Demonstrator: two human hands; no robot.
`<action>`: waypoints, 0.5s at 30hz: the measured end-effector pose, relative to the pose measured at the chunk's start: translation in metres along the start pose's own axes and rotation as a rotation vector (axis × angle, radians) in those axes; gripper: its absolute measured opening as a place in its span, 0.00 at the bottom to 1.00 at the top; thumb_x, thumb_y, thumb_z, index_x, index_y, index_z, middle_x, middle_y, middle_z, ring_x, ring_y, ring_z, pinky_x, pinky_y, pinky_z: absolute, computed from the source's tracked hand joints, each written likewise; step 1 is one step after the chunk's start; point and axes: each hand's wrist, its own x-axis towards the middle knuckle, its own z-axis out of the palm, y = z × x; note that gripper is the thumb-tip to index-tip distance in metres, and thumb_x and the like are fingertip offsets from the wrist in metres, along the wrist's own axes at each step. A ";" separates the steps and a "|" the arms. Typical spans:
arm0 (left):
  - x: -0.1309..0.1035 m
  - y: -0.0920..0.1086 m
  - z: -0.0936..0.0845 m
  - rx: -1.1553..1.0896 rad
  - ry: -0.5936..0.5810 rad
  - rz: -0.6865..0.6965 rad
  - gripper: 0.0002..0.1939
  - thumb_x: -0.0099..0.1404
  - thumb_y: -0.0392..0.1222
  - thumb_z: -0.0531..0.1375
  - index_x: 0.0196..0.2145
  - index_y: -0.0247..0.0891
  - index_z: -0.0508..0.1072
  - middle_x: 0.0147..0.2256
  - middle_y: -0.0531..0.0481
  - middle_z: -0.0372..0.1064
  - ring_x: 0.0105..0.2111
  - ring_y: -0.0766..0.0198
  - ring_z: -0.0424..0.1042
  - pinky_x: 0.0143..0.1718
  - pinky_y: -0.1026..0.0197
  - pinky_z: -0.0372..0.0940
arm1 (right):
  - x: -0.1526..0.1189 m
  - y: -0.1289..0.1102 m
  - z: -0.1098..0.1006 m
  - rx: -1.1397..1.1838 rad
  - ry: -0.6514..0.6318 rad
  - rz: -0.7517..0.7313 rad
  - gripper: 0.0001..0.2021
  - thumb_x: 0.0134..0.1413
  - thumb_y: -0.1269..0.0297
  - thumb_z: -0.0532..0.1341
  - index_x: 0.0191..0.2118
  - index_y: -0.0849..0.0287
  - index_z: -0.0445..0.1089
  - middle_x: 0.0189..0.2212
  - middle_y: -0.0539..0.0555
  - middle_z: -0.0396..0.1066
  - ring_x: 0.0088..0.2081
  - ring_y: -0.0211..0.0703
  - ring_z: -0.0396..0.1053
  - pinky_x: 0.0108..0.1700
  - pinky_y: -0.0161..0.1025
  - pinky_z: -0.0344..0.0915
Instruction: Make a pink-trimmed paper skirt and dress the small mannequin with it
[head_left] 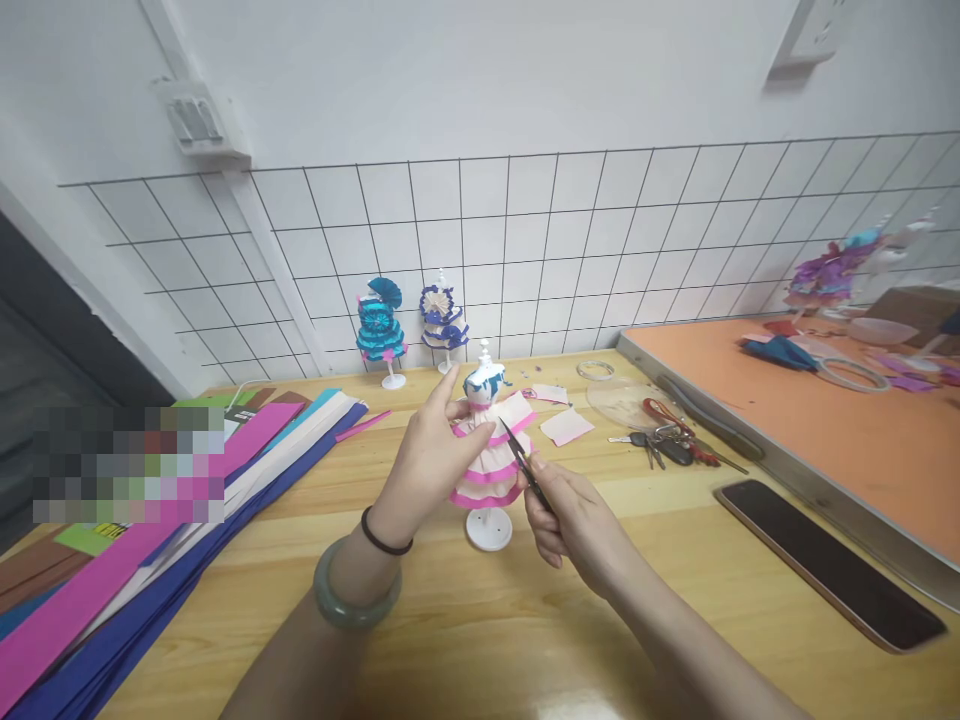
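A miniature dress form (489,530) on a round white base stands upright at the middle of the table. It wears a tiered crepe-paper dress (487,487), white with pink edges, and blue trim at the top. My left hand (431,440) grips the dress from the left, thumb across its waist and index finger pointing up. In my right hand (566,510) are slim black tweezers (529,478). Their pointed tips reach the front of the dress near my left thumb. A white layer with a pink edge (523,415) sticks out to the right at the waist.
Two decorated dress forms, one teal (379,325) and one white and navy (444,315), stand by the wall. Paper strips (247,490) lie left. On the right are paper pieces (567,427), keys (667,445), a phone (829,560) and a raised orange board (862,440).
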 end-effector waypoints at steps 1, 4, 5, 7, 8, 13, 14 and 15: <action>0.000 0.000 0.000 -0.002 0.000 -0.004 0.42 0.57 0.43 0.62 0.64 0.44 0.47 0.45 0.45 0.73 0.41 0.60 0.73 0.44 0.57 0.66 | 0.000 0.001 0.000 0.007 -0.004 0.004 0.22 0.49 0.41 0.56 0.27 0.57 0.57 0.11 0.37 0.46 0.11 0.27 0.41 0.12 0.29 0.51; 0.000 0.002 -0.001 -0.012 0.000 -0.011 0.42 0.56 0.42 0.63 0.64 0.43 0.48 0.44 0.44 0.74 0.39 0.61 0.73 0.43 0.58 0.67 | 0.000 0.001 -0.001 0.032 -0.011 0.025 0.21 0.50 0.41 0.55 0.27 0.57 0.57 0.11 0.37 0.46 0.11 0.27 0.41 0.12 0.29 0.51; 0.000 0.002 -0.001 -0.017 -0.001 -0.012 0.42 0.56 0.42 0.63 0.64 0.43 0.48 0.44 0.44 0.74 0.39 0.61 0.73 0.42 0.58 0.67 | 0.000 0.001 -0.001 0.040 -0.013 0.033 0.21 0.50 0.41 0.56 0.27 0.57 0.57 0.11 0.37 0.46 0.11 0.27 0.40 0.12 0.29 0.51; 0.000 0.002 0.000 -0.025 -0.003 -0.012 0.42 0.56 0.41 0.63 0.64 0.43 0.48 0.44 0.44 0.73 0.39 0.61 0.73 0.42 0.58 0.67 | 0.000 0.000 -0.001 0.053 -0.019 0.041 0.21 0.50 0.41 0.56 0.27 0.57 0.57 0.11 0.37 0.46 0.11 0.27 0.40 0.11 0.29 0.50; -0.001 0.003 0.000 -0.029 -0.003 -0.013 0.42 0.56 0.41 0.63 0.64 0.43 0.48 0.44 0.44 0.73 0.39 0.61 0.73 0.42 0.58 0.67 | 0.000 0.000 0.000 0.057 -0.021 0.042 0.21 0.49 0.41 0.56 0.27 0.57 0.57 0.11 0.37 0.46 0.11 0.27 0.40 0.11 0.29 0.50; -0.002 0.005 0.001 -0.067 0.012 -0.031 0.43 0.54 0.40 0.64 0.64 0.42 0.50 0.44 0.43 0.73 0.38 0.60 0.73 0.42 0.58 0.67 | 0.000 -0.002 0.001 0.061 -0.029 0.055 0.22 0.50 0.41 0.55 0.26 0.57 0.57 0.11 0.38 0.46 0.11 0.27 0.40 0.11 0.28 0.50; -0.002 0.005 0.000 -0.071 0.012 -0.035 0.43 0.54 0.40 0.64 0.64 0.42 0.50 0.43 0.43 0.73 0.38 0.61 0.73 0.42 0.58 0.67 | 0.000 -0.002 0.000 0.057 -0.029 0.059 0.22 0.50 0.41 0.55 0.26 0.57 0.57 0.11 0.38 0.46 0.10 0.27 0.40 0.11 0.28 0.50; -0.001 0.005 0.000 -0.068 0.008 -0.037 0.43 0.54 0.40 0.64 0.64 0.42 0.50 0.43 0.43 0.73 0.38 0.61 0.73 0.42 0.58 0.67 | -0.001 -0.002 0.000 0.053 -0.028 0.063 0.22 0.50 0.41 0.55 0.25 0.56 0.56 0.11 0.38 0.46 0.10 0.27 0.40 0.11 0.29 0.50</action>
